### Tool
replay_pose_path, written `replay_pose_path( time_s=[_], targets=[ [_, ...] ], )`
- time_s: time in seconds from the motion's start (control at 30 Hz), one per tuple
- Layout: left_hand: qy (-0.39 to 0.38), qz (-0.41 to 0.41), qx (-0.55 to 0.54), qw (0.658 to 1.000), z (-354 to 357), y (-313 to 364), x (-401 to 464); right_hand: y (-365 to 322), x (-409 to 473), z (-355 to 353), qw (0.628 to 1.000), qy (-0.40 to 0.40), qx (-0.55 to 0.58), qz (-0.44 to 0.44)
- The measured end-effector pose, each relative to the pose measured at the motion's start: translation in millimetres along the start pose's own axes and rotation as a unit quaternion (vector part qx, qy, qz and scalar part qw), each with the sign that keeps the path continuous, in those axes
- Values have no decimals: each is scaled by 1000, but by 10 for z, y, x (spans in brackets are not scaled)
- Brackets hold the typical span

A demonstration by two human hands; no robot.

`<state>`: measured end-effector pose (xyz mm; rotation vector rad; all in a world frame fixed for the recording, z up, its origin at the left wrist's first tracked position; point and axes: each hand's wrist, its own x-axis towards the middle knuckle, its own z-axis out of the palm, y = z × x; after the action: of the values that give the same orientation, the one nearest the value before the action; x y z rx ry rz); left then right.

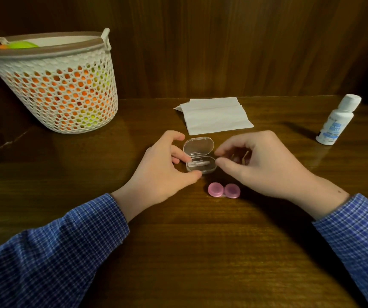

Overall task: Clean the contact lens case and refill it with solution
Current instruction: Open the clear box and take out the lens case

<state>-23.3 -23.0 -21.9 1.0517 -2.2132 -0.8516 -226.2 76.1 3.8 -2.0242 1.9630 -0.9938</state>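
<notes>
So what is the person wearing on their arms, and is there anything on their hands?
Both arms wear long sleeves of a blue shirt with a fine white check, the left sleeve and the right sleeve ending at the wrists. The left hand and right hand are bare: no gloves, rings or watch that I can see.

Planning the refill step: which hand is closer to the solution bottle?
Right. The right hand lies between the clear box and the solution bottle; the left hand is farther, beyond the box.
</notes>
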Motion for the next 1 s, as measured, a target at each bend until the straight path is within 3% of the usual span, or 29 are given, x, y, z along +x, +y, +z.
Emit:
replay_pose_path(
  time_s=[0.2, 0.4, 0.57, 0.73, 0.93, 1.0],
  targets=[
    [-21, 51, 29, 998, -39, -9, 7, 102, 33, 89, 999, 25, 33, 4],
    [-23, 101, 116, 988, -51, 16, 12, 149, 98, 168, 995, -79, 13, -57],
    [-52, 136, 147, 978, -80, 48, 31, 172, 122, 178, 994, -93, 15, -58],
    [-23, 125, 163, 978, -74, -42, 71, 105, 132, 194, 991, -123, -4, -55],
    [35, 79, 182, 979, -184, -181, 184, 107, 52, 95, 1000, -25, 6, -17],
    [50, 67, 172, 982, -204, -225, 215, 120, 28, 27, 999, -36, 5, 1]
  ],
)
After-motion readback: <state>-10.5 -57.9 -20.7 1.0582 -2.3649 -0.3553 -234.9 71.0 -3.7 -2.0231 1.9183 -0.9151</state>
